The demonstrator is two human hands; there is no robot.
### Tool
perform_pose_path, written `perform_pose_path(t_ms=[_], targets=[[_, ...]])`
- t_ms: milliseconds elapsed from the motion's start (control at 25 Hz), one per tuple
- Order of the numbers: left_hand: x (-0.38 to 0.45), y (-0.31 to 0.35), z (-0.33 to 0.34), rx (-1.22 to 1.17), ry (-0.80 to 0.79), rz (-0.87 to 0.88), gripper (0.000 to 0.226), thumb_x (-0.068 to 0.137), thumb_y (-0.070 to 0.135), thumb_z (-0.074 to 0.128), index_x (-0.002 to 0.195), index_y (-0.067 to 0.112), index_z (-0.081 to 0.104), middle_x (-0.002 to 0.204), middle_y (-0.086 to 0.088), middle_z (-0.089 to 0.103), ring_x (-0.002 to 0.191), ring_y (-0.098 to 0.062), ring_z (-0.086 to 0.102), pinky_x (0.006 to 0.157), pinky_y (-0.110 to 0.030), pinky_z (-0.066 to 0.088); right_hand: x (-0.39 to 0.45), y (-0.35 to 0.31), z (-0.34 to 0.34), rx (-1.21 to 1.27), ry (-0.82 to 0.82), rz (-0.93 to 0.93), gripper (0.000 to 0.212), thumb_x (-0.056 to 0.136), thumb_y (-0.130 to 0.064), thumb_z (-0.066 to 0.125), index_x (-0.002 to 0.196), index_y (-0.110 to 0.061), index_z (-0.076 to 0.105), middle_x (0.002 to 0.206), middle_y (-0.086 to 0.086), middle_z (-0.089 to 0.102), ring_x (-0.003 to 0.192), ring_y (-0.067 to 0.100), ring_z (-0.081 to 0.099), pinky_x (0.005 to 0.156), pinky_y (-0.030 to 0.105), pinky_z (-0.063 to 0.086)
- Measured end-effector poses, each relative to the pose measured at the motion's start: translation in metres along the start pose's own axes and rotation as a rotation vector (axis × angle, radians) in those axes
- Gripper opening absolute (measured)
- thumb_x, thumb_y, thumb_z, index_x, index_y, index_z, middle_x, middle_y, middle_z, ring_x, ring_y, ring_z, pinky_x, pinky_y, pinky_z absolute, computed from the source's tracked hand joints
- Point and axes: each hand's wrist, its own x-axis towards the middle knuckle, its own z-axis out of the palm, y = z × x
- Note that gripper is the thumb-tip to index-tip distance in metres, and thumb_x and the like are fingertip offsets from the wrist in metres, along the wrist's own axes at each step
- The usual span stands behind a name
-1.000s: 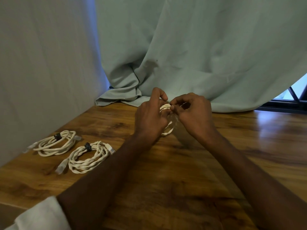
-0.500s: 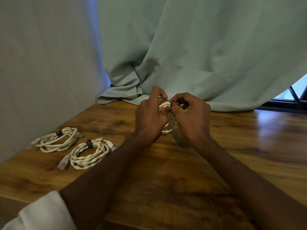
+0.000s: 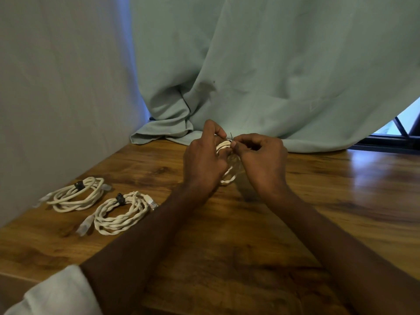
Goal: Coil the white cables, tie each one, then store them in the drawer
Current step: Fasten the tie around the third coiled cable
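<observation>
Held just above the glossy brown wooden bench [image 3: 227, 258], near its far edge: a third coil of twisted white cable [image 3: 229, 172], mostly hidden between the two hands. Left hand [image 3: 203, 164] clenched round the coil's upper loops; right hand [image 3: 263, 160] pinching a thin dark tie wire [image 3: 231, 136] whose end pokes up at the top of the coil, so the grip on each side closed, one on cable, one on tie. Judged as mid-tying on this coil, the fastening not yet finished. Well to the left on the bench, two more white cable coils lying flat and apart from each other: the farther coil [image 3: 75, 196] near the pale wall [image 3: 56, 87], the nearer coil [image 3: 120, 212] just right of it, each cinched by a small black tie and with clear plug ends sticking out. Done, by the look of it: two coiled and tied. Left: finishing this tie, then storing all three; no drawer in view. Open bench to the right and toward the body, plenty of room for setting down. Tighter at the back, with a draped pale green curtain [image 3: 272, 76] pooling on the bench just behind the hands.
</observation>
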Motion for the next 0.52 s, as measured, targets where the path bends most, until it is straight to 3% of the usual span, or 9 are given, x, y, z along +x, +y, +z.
perform_pose_path(t_ms=[120, 320, 520], targets=[[-0.0006, 0.0004, -0.0019, 0.048, -0.01, 0.02, 0.038, 0.085, 0.009, 0.076, 0.109, 0.023, 0.051, 0.089, 0.005, 0.073, 0.077, -0.016, 0.069, 0.066, -0.044, 0.056, 0.003, 0.0003, -0.0009, -0.087, -0.049, -0.077, 0.013, 0.09, -0.02, 0.072, 0.093, -0.026, 0.083, 0.086, -0.013, 0.077, 0.08, 0.004, 0.07, 0.078, 0.037, 0.06], [-0.001, 0.0007, -0.0026, 0.083, -0.024, 0.017, 0.042, 0.084, 0.011, 0.078, 0.106, 0.029, 0.046, 0.087, 0.006, 0.072, 0.075, -0.015, 0.069, 0.062, -0.04, 0.054, 0.0071, 0.0015, -0.0059, 0.002, -0.134, -0.016, 0.01, 0.091, -0.019, 0.077, 0.095, -0.025, 0.083, 0.085, -0.013, 0.077, 0.082, 0.003, 0.072, 0.081, 0.035, 0.062], [-0.0017, 0.002, -0.0008, 0.076, -0.01, 0.044, 0.037, 0.086, 0.014, 0.078, 0.108, 0.025, 0.05, 0.088, 0.007, 0.075, 0.077, -0.015, 0.071, 0.065, -0.044, 0.056, 0.0056, 0.0026, -0.0049, -0.098, -0.113, -0.073, 0.014, 0.086, -0.027, 0.066, 0.08, -0.024, 0.078, 0.07, -0.009, 0.073, 0.067, 0.008, 0.068, 0.067, 0.04, 0.06]])
